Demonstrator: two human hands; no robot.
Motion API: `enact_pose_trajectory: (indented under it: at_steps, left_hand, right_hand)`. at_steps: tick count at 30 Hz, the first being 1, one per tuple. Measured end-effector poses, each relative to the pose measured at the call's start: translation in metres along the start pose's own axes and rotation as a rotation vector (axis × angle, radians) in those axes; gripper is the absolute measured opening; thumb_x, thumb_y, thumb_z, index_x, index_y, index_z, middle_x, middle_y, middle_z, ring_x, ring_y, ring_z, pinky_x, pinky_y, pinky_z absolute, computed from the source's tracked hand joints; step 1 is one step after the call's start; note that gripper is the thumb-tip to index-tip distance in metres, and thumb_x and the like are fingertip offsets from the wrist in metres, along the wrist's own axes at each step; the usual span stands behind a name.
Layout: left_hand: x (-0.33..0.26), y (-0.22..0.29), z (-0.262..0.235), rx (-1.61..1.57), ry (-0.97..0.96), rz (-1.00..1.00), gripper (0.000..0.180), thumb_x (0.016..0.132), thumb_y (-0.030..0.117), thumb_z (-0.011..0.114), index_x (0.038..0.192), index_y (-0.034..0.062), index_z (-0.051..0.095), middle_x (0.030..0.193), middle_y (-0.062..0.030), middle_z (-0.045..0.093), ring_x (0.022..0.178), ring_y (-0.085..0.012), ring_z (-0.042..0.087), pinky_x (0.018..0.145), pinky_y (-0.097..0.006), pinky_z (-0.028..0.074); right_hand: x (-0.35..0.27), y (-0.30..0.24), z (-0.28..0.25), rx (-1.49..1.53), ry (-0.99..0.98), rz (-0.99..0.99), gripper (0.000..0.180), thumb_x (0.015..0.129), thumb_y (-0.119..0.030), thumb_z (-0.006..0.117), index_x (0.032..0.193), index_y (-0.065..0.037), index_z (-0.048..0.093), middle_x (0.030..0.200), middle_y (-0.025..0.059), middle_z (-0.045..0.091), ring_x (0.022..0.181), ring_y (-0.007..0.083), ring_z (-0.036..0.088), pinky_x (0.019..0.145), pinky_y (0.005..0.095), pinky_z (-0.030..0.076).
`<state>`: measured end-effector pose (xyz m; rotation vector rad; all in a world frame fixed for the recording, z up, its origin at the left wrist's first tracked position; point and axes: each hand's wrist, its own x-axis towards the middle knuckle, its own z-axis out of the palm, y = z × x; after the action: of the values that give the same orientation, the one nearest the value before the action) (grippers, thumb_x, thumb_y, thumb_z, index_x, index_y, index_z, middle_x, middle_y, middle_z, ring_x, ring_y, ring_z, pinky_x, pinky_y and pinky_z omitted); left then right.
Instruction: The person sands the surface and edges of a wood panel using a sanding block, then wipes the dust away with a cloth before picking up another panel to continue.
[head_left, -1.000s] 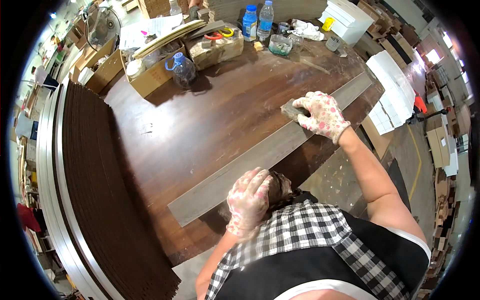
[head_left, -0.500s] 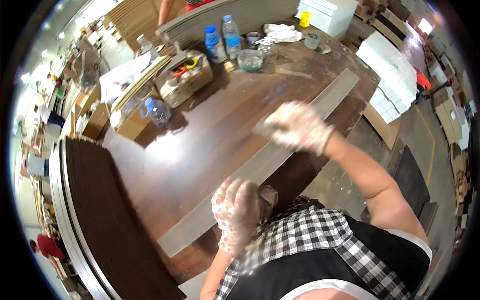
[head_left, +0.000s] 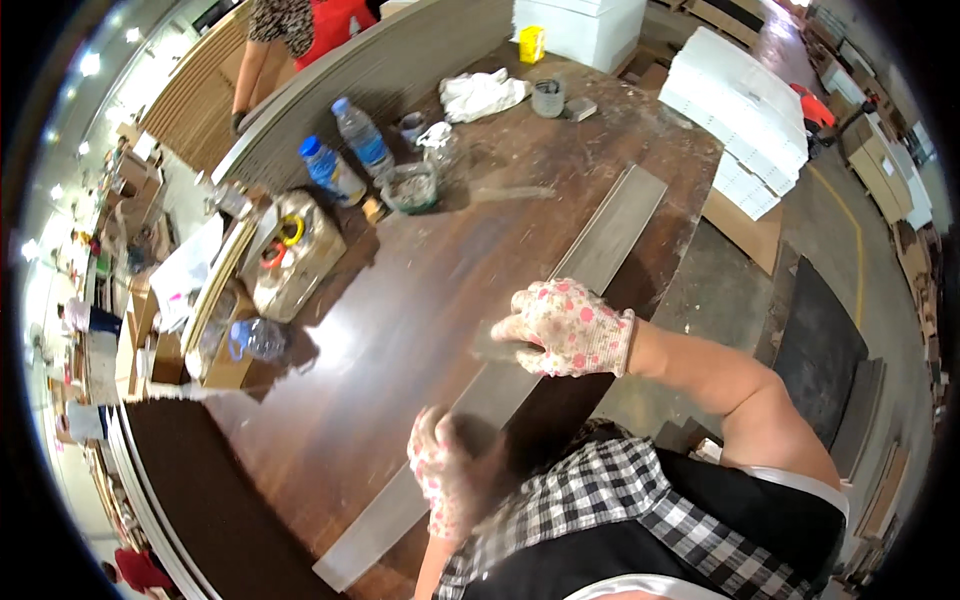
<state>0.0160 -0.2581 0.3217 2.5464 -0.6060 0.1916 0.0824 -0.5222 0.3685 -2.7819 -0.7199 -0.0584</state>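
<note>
- Brown worktable [head_left: 420,300], scuffed and glossy in patches, extends beneath both hands.
- Right hand [head_left: 572,328], in a pink-spotted white glove: fingers curled, clamped on a grey block [head_left: 497,347], which is blurred; contact between block and board cannot be told.
- Left hand [head_left: 438,470], similarly gloved, nearer the body: blurred, fingers bent beside a dark object [head_left: 478,440]; cannot tell whether they are closed on it.
- Long grey board [head_left: 612,235]: flat on the table under both hands, running diagonally from below the left hand to past the right.
- Beyond the grip, well apart: glass dish [head_left: 410,188], blue-capped clear bottle [head_left: 363,138], blue-capped blue bottle [head_left: 333,172], white cloth [head_left: 485,95].
- Left of the grip, well apart: wrapped block [head_left: 305,270] bearing scissors [head_left: 291,230]; near it, a clear jug [head_left: 262,340] with blue handle.
- Left of the left hand: stack of dark-edged boards [head_left: 215,490].
- Far right of the grip: stacked white boxes [head_left: 735,110], beside the worktable.
- Farthest beyond: co-worker in a red apron [head_left: 335,30], behind upright grey panels [head_left: 400,75].
</note>
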Motion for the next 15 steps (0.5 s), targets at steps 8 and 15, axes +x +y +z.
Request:
enact_pose_trajectory:
  at_steps: [8, 15]
  left_hand:
    - [-0.002, 0.003, 0.001, -0.005, -0.054, -0.071, 0.062, 0.060, 0.024, 0.090, 0.110, 0.0062, 0.058, 0.120, -0.0170, 0.060, 0.108, -0.0390, 0.058, 0.092, -0.048, 0.047]
    - [-0.011, -0.012, 0.001, 0.081, -0.030, -0.134, 0.059, 0.058, 0.031, 0.090, 0.104, 0.0081, 0.060, 0.116, -0.0159, 0.063, 0.104, -0.0378, 0.061, 0.089, -0.048, 0.049]
  right_hand:
    - [-0.037, 0.163, -0.058, -0.213, 0.039, 0.532, 0.024, 0.081, -0.028, 0.064, 0.100, -0.017, 0.073, 0.089, 0.0092, 0.067, 0.088, 0.0297, 0.065, 0.078, 0.0431, 0.053]
    - [-0.033, 0.163, -0.040, -0.063, 0.022, 0.263, 0.032, 0.082, -0.038, 0.061, 0.106, -0.019, 0.072, 0.096, 0.0112, 0.067, 0.093, 0.0279, 0.066, 0.079, 0.0413, 0.054]
